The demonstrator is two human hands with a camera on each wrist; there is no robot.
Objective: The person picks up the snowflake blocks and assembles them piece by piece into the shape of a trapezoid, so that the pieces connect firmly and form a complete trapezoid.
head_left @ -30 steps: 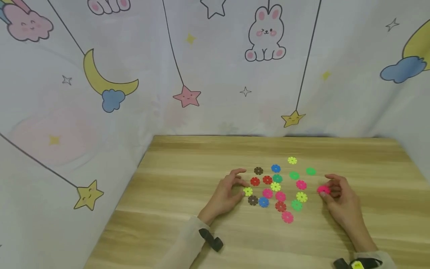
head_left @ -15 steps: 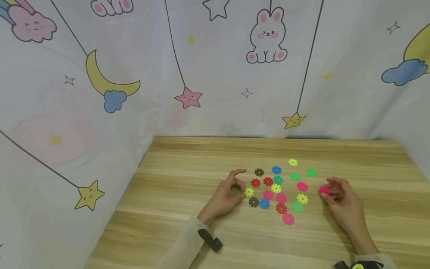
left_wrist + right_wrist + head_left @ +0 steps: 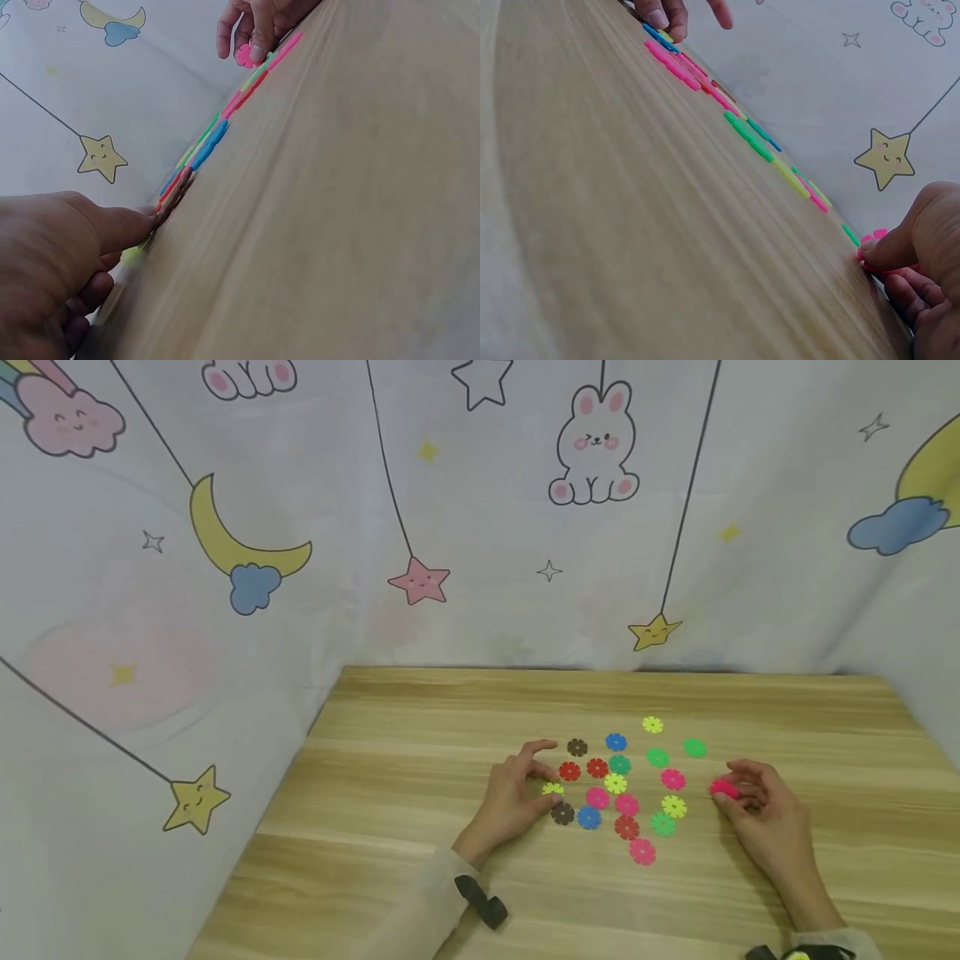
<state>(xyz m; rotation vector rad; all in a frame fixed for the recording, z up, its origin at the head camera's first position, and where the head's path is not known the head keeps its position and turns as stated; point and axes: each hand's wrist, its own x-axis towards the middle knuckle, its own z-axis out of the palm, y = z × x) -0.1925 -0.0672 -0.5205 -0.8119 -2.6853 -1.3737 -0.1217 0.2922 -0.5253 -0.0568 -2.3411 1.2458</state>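
Observation:
Several notched plastic building discs lie flat on the table in many colours. My left hand is at the left edge of the group, its thumb and curled index finger on either side of a yellow disc; the thumb covers part of that disc. A brown disc lies just below the thumb tip. On the right, my right hand pinches a bright pink disc between thumb and fingers, apart from the rest; the right wrist view also shows this pink disc.
The wooden table ends at a printed white curtain at the back and sides. Between the hands are spread red, blue, green, pink and yellow discs, such as a blue disc and a green disc.
My left thumb has shifted right, onto the lower edge of the yellow disc. The right hand holds its pink disc in about the same place.

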